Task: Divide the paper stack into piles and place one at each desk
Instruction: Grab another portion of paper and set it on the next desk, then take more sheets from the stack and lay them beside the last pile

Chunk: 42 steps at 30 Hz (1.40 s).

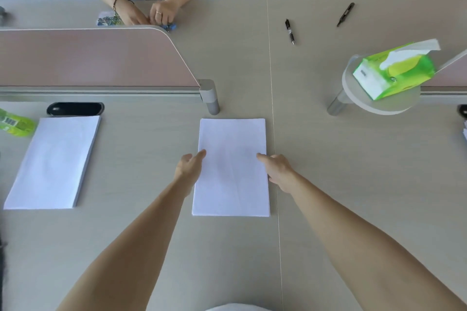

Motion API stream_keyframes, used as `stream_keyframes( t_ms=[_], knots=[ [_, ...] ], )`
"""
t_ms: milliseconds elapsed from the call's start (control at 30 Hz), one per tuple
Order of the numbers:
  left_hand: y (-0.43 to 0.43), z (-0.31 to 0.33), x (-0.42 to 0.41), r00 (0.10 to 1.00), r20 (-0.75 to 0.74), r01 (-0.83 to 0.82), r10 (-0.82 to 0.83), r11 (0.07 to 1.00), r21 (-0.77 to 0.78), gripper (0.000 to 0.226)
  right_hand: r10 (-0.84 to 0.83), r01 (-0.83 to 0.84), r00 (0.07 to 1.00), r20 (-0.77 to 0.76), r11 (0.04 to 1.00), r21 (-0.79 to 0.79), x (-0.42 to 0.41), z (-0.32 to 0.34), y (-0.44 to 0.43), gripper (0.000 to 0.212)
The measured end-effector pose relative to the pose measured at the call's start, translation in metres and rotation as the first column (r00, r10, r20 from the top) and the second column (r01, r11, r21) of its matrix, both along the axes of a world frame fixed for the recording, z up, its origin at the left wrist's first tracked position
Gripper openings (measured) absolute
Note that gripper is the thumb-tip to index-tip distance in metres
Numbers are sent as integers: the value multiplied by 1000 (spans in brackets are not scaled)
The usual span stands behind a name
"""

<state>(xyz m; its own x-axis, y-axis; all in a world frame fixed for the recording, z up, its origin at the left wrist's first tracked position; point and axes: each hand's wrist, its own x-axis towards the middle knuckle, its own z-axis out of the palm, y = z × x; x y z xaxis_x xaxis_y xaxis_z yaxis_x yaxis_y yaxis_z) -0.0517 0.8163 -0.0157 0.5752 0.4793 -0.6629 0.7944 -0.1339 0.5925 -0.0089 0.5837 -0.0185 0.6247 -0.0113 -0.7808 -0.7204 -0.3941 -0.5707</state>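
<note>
Pinched centre paper pile (231,166) at opposite edges with left hand (190,167) and right hand (280,171). Lay flat on desk (353,184).

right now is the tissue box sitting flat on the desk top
No, the tissue box rests on a raised round shelf carried by a post, above the desk.
</note>
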Motion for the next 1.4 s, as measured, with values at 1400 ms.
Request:
stream_keyframes(
  t_ms=[1400],
  knots=[
    [-392,187,-272,873,362,486,-327,655,-579,14,-562,521,633,533,818,244,-420,227,-426,20]
  ],
)
